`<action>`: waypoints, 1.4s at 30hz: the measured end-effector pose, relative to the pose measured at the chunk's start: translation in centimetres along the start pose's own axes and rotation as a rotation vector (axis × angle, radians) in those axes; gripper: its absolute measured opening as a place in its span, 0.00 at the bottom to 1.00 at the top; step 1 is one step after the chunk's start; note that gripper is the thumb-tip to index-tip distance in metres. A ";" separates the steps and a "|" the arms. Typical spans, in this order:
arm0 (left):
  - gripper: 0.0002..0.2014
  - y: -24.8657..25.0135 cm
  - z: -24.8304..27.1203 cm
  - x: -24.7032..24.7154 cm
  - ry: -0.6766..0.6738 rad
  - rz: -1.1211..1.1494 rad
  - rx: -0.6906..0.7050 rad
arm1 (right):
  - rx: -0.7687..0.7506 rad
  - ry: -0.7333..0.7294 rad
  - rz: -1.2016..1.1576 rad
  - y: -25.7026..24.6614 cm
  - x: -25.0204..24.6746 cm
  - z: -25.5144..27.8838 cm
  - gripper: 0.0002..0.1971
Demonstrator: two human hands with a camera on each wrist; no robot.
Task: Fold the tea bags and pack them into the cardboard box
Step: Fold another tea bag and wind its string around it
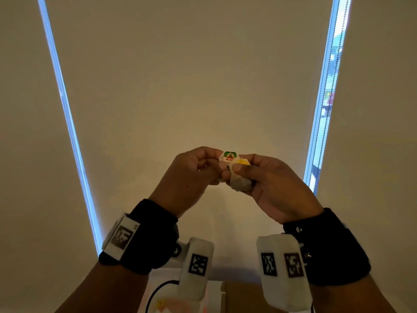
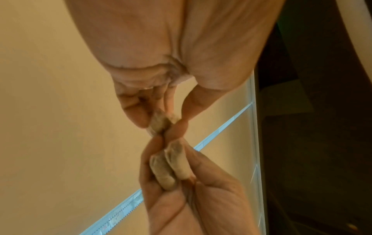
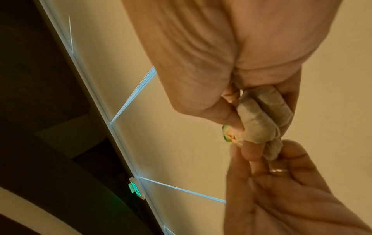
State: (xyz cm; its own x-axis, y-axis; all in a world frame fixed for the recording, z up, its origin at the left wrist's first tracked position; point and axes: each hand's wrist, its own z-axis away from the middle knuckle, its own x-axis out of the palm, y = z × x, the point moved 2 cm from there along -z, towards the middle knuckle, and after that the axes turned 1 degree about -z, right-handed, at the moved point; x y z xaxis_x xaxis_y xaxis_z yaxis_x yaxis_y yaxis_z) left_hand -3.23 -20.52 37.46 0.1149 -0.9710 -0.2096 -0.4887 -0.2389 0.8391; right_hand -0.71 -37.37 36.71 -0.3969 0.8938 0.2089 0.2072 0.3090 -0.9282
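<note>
Both hands are raised in front of a pale window blind and hold one tea bag (image 1: 241, 185) between them. My right hand (image 1: 234, 168) grips the bag's folded, brownish body (image 3: 259, 117) with thumb and fingers. My left hand (image 1: 217, 163) pinches the bag's other end (image 2: 161, 124) at its fingertips. The paper tag (image 1: 229, 155), green, red and white, sticks up between the two thumbs, and its edge shows in the right wrist view (image 3: 228, 135). A brown surface that looks like the cardboard box (image 1: 241, 294) lies low between my forearms, mostly hidden.
A black cable (image 1: 155, 292) and white paper lie on the surface below my left wrist. Bright window gaps (image 1: 65, 105) flank the blind on both sides. A green lit sign (image 3: 133, 187) hangs on the dark wall.
</note>
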 end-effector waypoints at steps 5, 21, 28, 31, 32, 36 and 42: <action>0.05 -0.1 0.1 -0.2 0.082 -0.026 0.042 | 0.007 -0.025 -0.015 0.1 0.0 0.1 0.14; 0.07 -0.2 0.8 -0.1 0.258 -0.041 0.159 | -0.076 0.027 -0.031 0.3 -0.7 1.5 0.22; 0.12 -0.3 1.4 -0.2 0.254 -0.099 0.246 | -0.140 0.103 -0.068 0.7 -1.4 2.1 0.17; 0.10 -0.1 1.7 0.0 0.219 -0.050 0.214 | -0.173 0.137 -0.049 0.8 -1.5 2.3 0.14; 0.08 0.0 1.8 0.0 0.193 -0.023 0.199 | -0.188 0.148 -0.041 0.8 -1.5 2.3 0.13; 0.06 0.0 2.0 -0.2 0.140 -0.001 0.207 | -0.251 0.185 -0.009 1.0 -1.5 2.2 0.10; 0.25 0.1 2.0 -0.1 0.013 0.198 0.127 | -0.308 0.217 -0.064 1.2 -0.9 1.6 0.10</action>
State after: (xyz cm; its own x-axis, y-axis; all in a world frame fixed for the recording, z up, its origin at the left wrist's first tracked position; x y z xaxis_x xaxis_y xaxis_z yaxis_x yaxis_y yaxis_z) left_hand -5.07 -20.44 36.55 0.0171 -0.9990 -0.0401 -0.6073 -0.0423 0.7934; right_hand -1.49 -38.36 34.93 -0.2255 0.9075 0.3543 0.4608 0.4198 -0.7819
